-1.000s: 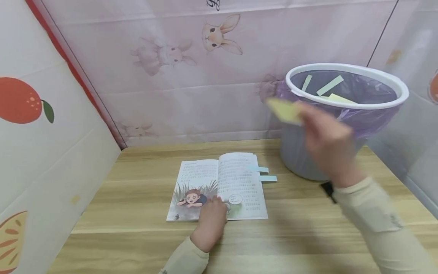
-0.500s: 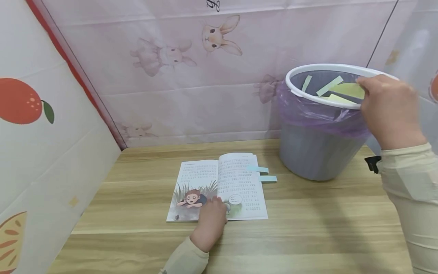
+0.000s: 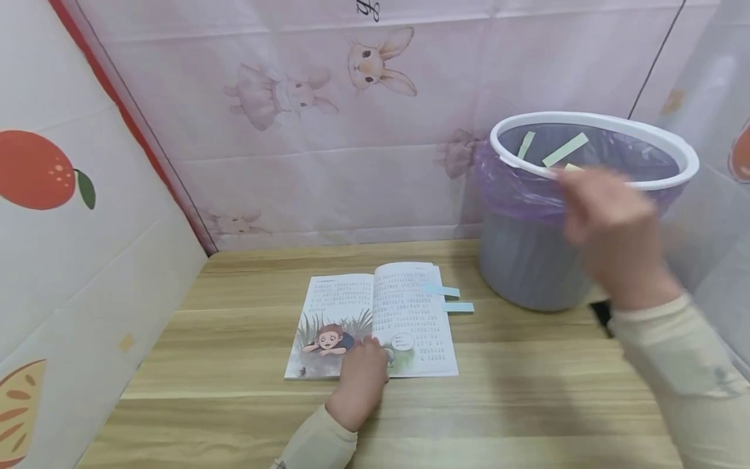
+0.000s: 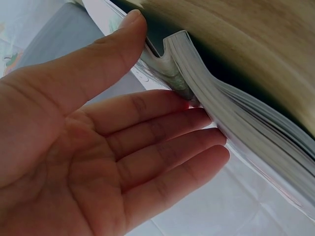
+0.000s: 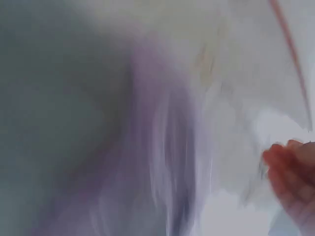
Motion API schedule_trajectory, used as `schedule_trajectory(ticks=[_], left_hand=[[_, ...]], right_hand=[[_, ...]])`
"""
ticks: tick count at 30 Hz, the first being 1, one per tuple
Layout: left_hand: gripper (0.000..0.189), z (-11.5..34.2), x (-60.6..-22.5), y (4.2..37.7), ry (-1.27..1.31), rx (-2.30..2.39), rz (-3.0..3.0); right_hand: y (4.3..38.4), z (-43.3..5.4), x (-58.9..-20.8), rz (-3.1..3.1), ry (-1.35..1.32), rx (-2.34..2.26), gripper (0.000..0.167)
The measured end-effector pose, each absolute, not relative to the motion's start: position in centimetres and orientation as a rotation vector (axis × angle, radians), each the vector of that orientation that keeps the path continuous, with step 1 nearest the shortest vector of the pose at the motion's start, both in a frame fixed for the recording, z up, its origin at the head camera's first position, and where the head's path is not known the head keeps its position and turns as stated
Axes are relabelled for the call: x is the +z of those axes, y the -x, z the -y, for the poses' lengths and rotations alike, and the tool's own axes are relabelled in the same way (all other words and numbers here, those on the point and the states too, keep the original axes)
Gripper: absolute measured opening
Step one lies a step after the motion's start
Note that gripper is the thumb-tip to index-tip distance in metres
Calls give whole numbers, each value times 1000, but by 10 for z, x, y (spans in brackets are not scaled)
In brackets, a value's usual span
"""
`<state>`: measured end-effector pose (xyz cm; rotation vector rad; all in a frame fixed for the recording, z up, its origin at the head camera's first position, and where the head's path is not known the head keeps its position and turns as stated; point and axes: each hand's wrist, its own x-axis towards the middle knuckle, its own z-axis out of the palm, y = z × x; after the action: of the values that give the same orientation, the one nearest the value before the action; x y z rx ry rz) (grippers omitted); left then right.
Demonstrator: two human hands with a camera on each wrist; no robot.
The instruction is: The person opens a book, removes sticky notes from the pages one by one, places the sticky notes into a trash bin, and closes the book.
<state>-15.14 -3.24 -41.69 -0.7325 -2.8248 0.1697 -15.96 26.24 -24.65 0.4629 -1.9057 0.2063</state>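
An open picture book point(image 3: 346, 293) lies on the wooden table, two light-blue sticky tabs point(image 3: 459, 307) jutting from its right edge. Across its lower middle rests my left hand point(image 3: 363, 374); in the left wrist view its straight fingers point(image 4: 167, 162) touch the pages near the spine. My right hand point(image 3: 612, 238), blurred, is in front of the grey trash bin point(image 3: 527, 260), below its white rim. Loosely bent fingers with nothing visible in them show at the edge of the right wrist view. Pale green strips point(image 3: 565, 150) lie inside the bin; its nearer contents are hidden by the hand.
A purple bag point(image 3: 515, 189) lines the bin and hangs over its outside. The bin stands at the back right of the table point(image 3: 234, 339). Behind the table is a pink wall covering point(image 3: 410, 163) with rabbits; a fruit-printed panel point(image 3: 88, 273) is at left.
My right hand carried a yellow paper over to the bin and into its mouth, then came back left and down without visible paper. My left hand and the book stayed still.
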Motion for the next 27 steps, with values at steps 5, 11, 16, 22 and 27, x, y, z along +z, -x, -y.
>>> schedule_trajectory(ticks=[5, 11, 16, 22, 27], left_hand=[[30, 35, -416, 153, 720, 171, 2833], [34, 35, -417, 152, 681, 203, 2840], [30, 34, -421, 151, 644, 248, 2794], [27, 34, -418, 151, 641, 253, 2764], [24, 34, -420, 151, 655, 233, 2757]], right_hand=[[196, -223, -329, 2170, -883, 227, 19], [242, -209, -404, 2701, -840, 186, 12], [253, -210, -421, 2725, -857, 142, 19], [258, -210, -424, 2666, -889, 67, 16], [259, -208, -427, 2674, -889, -14, 13]])
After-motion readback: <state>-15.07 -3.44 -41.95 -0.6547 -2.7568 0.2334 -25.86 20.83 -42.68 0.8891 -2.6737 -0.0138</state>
